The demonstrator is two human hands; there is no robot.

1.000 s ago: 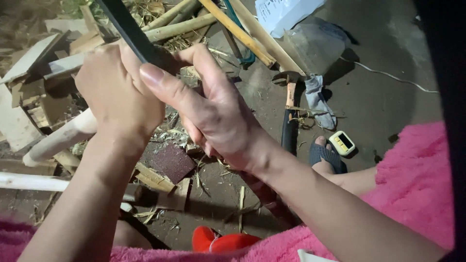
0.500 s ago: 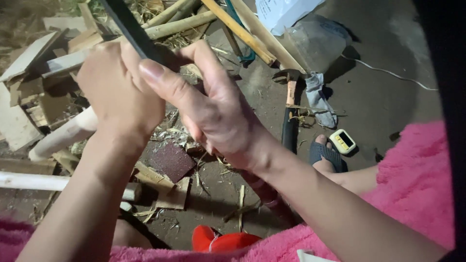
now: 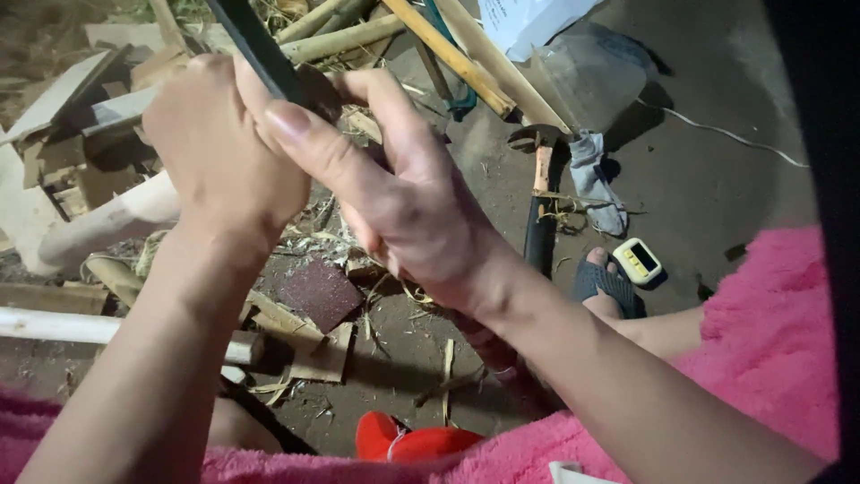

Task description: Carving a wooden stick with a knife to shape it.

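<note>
Gripping a dark blade [image 3: 255,45], left hand [image 3: 219,152] fisted, right hand [image 3: 403,193] overlapping.

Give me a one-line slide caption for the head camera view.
Left hand and right hand grip a dark flat blade above wood scraps and a hammer.

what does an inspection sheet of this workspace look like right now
surface: bare dirt ground, strewn with shavings and wood scraps
job's things: dark flat bar gripped by both hands, its lower end hidden
clutter: hammer lying on the ground, bamboo poles, wooden offcuts, dark red sandpaper square, yellow tape measure, clear plastic bag, red object at the lower edge
grippers: left hand closed round the bar; right hand wrapped over it, thumb across the left hand
cables: thin white cord on the ground
surroundings: pink fleece, sandalled foot
</note>
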